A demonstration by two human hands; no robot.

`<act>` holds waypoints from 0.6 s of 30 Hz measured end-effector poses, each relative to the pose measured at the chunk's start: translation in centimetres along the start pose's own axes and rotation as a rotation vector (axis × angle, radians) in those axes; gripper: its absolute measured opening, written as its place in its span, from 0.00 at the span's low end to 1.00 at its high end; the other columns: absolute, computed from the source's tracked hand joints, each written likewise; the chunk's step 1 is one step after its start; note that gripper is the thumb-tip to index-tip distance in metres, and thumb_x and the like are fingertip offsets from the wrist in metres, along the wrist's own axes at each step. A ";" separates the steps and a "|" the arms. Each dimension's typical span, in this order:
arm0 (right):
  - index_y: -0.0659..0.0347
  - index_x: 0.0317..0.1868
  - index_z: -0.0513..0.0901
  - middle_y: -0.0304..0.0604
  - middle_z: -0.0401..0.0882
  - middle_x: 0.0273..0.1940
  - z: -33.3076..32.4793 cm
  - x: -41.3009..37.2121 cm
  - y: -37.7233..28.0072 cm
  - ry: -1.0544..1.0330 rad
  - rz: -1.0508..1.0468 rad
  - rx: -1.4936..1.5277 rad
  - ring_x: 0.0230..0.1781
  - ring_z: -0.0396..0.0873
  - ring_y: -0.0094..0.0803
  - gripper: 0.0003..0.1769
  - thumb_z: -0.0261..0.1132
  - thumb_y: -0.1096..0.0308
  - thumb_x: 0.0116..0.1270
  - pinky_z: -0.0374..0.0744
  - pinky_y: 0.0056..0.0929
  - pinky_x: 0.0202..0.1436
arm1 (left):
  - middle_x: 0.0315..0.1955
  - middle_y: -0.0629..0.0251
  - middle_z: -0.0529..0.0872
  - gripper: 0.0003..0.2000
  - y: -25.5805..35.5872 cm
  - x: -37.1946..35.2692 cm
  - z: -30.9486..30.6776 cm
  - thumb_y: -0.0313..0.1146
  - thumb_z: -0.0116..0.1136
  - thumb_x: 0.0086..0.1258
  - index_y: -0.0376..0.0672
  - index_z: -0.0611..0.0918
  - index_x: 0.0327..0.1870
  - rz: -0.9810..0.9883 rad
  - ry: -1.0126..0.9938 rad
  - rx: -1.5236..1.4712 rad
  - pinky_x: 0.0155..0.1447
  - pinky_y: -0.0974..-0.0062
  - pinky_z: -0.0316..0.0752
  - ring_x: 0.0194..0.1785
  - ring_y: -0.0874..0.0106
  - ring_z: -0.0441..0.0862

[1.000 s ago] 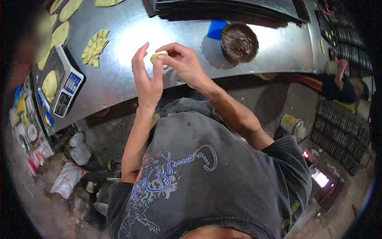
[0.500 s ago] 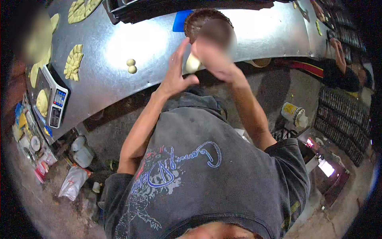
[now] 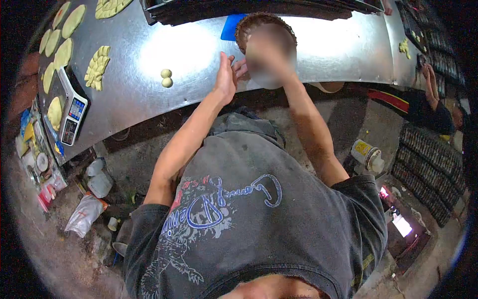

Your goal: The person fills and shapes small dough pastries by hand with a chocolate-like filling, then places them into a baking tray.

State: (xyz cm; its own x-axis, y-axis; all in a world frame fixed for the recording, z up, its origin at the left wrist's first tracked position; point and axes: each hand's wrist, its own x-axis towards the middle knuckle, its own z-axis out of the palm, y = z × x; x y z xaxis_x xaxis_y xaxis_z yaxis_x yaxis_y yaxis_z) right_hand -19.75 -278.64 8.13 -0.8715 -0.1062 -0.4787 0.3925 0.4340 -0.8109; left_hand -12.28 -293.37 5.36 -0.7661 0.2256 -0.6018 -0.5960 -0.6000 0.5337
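Observation:
My left hand [image 3: 227, 79] is raised over the front edge of the metal table, fingers stretched out and apart, with nothing visible in its palm. Close beside it, my right hand [image 3: 271, 62] is mostly hidden by a blurred patch, so its fingers and anything in them cannot be made out. Just beyond my hands stands a round brown basket [image 3: 245, 27], partly covered by the same blur. A blue flat piece [image 3: 229, 29] lies against its left side. Left of my hands, two small dough balls [image 3: 166, 77] touch each other on the table.
A digital scale [image 3: 73, 109] stands at the table's left end. Flat dough pieces [image 3: 63, 53] and a cut dough slab [image 3: 97, 68] lie near it. Dark trays [image 3: 259, 9] line the back. Another person's hands [image 3: 429, 79] show at far right.
The pale dough piece seen between my hands is out of sight now. My right hand has shifted slightly right, into the blur. My left hand has turned, its fingers still extended.

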 end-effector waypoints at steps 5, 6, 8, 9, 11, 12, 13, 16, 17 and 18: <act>0.56 0.52 0.80 0.37 0.83 0.45 0.9 -3.2 -3.3 -0.430 0.022 1.025 0.46 0.79 0.26 0.20 0.55 0.49 0.81 0.77 0.31 0.54 | 0.64 0.51 0.80 0.25 4.9 -4.7 -1.0 0.40 0.49 0.80 0.34 0.70 0.71 0.352 -0.055 0.761 0.71 0.68 0.66 0.67 0.64 0.75; 0.60 0.54 0.79 0.40 0.84 0.49 1.5 -3.4 -3.5 -0.620 0.036 1.236 0.50 0.82 0.30 0.20 0.52 0.52 0.82 0.78 0.32 0.59 | 0.61 0.52 0.82 0.21 6.0 -6.3 -1.3 0.35 0.51 0.79 0.34 0.74 0.68 0.448 -0.095 0.863 0.69 0.69 0.69 0.65 0.64 0.78; 0.60 0.62 0.75 0.41 0.83 0.54 3.9 -5.1 -5.8 -0.733 0.002 1.318 0.56 0.80 0.29 0.20 0.54 0.54 0.81 0.76 0.33 0.63 | 0.53 0.57 0.87 0.17 7.6 -9.1 -1.9 0.33 0.53 0.80 0.32 0.80 0.62 0.585 0.035 0.886 0.62 0.72 0.73 0.56 0.69 0.82; 0.60 0.62 0.75 0.42 0.82 0.56 5.4 -6.0 -7.4 -0.671 -0.009 1.264 0.57 0.79 0.30 0.20 0.56 0.56 0.80 0.76 0.35 0.64 | 0.52 0.58 0.88 0.16 8.2 -10.0 -2.8 0.32 0.54 0.80 0.32 0.80 0.61 0.647 0.091 0.822 0.61 0.74 0.74 0.55 0.72 0.82; 0.60 0.64 0.73 0.44 0.80 0.59 8.5 -7.4 -10.3 -0.552 -0.038 1.155 0.60 0.78 0.33 0.21 0.60 0.59 0.77 0.75 0.39 0.66 | 0.49 0.62 0.88 0.15 10.0 -12.4 -3.8 0.31 0.60 0.78 0.33 0.82 0.60 0.773 0.212 0.713 0.55 0.80 0.75 0.51 0.80 0.81; 0.61 0.66 0.71 0.46 0.79 0.61 10.0 -7.5 -10.5 -0.569 -0.060 1.181 0.62 0.77 0.33 0.23 0.64 0.69 0.73 0.75 0.39 0.67 | 0.48 0.62 0.88 0.16 10.8 -12.8 -4.9 0.31 0.60 0.77 0.34 0.82 0.61 0.768 0.247 0.634 0.54 0.81 0.76 0.50 0.80 0.81; 0.62 0.65 0.71 0.46 0.79 0.60 11.7 -8.1 -11.5 -0.541 -0.086 1.137 0.61 0.77 0.33 0.24 0.65 0.72 0.72 0.76 0.37 0.64 | 0.48 0.62 0.88 0.16 11.6 -13.3 -6.0 0.31 0.61 0.77 0.34 0.82 0.61 0.763 0.284 0.548 0.53 0.82 0.76 0.49 0.81 0.81; 0.63 0.62 0.73 0.45 0.80 0.56 16.2 -9.2 -14.1 -0.419 -0.312 0.843 0.53 0.80 0.29 0.22 0.67 0.75 0.70 0.79 0.30 0.54 | 0.49 0.63 0.87 0.18 13.7 -15.4 -8.3 0.33 0.64 0.76 0.35 0.82 0.62 0.811 0.364 0.408 0.49 0.84 0.76 0.46 0.81 0.81; 0.64 0.61 0.74 0.44 0.81 0.54 17.5 -9.4 -14.7 -0.370 -0.408 0.720 0.50 0.81 0.28 0.21 0.67 0.75 0.70 0.81 0.28 0.50 | 0.50 0.64 0.86 0.18 14.2 -16.1 -9.1 0.34 0.64 0.76 0.35 0.82 0.61 0.824 0.376 0.380 0.49 0.83 0.76 0.46 0.81 0.81; 0.64 0.59 0.75 0.42 0.81 0.50 18.6 -9.5 -15.4 -0.401 -0.391 0.654 0.45 0.80 0.26 0.19 0.68 0.74 0.71 0.80 0.26 0.46 | 0.51 0.65 0.85 0.18 14.8 -16.8 -10.0 0.35 0.64 0.76 0.34 0.82 0.61 0.837 0.389 0.351 0.49 0.83 0.76 0.46 0.80 0.81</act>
State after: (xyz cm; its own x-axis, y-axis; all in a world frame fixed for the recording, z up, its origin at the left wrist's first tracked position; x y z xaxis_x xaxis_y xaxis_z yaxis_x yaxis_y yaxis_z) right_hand -12.05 -300.98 18.93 -0.8580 -0.5023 -0.1071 0.2834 -0.2893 -0.9143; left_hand -5.82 -313.68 17.39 -0.8782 -0.4731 -0.0698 0.0162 -0.1751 0.9844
